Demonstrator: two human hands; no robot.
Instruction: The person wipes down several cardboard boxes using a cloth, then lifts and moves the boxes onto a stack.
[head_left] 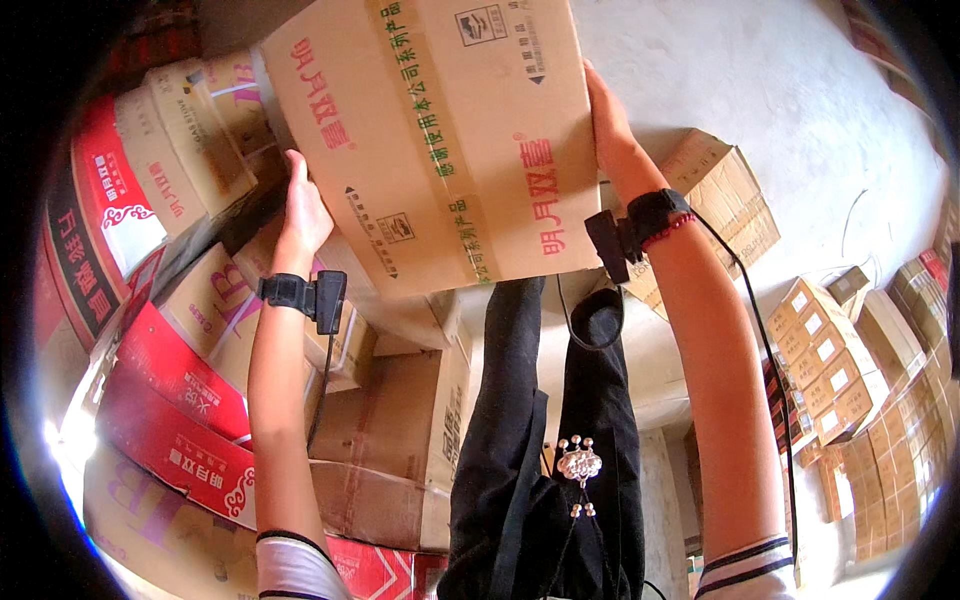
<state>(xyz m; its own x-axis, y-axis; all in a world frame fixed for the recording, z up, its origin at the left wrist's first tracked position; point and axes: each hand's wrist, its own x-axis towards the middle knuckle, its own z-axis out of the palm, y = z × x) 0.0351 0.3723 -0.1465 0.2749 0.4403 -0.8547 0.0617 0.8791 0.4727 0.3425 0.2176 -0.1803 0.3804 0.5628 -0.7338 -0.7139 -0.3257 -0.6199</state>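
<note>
A large brown cardboard box (450, 150) with red and green print fills the upper middle, a strip of tape running down its face. It is tilted, held out in front of me above my legs. My left hand (305, 212) presses against its lower left side, thumb pointing up and fingers mostly hidden. On the opposite side, my right hand (608, 125) lies along the right edge, its fingertips hidden by the box. Black straps with small modules sit on both wrists, the left wrist module (328, 302) and the right wrist module (612, 243), each with a cable.
Stacked cartons, red ones (170, 440) and brown ones (385, 420), rise close on my left. Another brown carton (735, 200) lies beyond my right forearm. More small cartons (830, 350) are piled at the far right near a pale wall (800, 90). A silver pendant (580, 463) hangs before my dark trousers.
</note>
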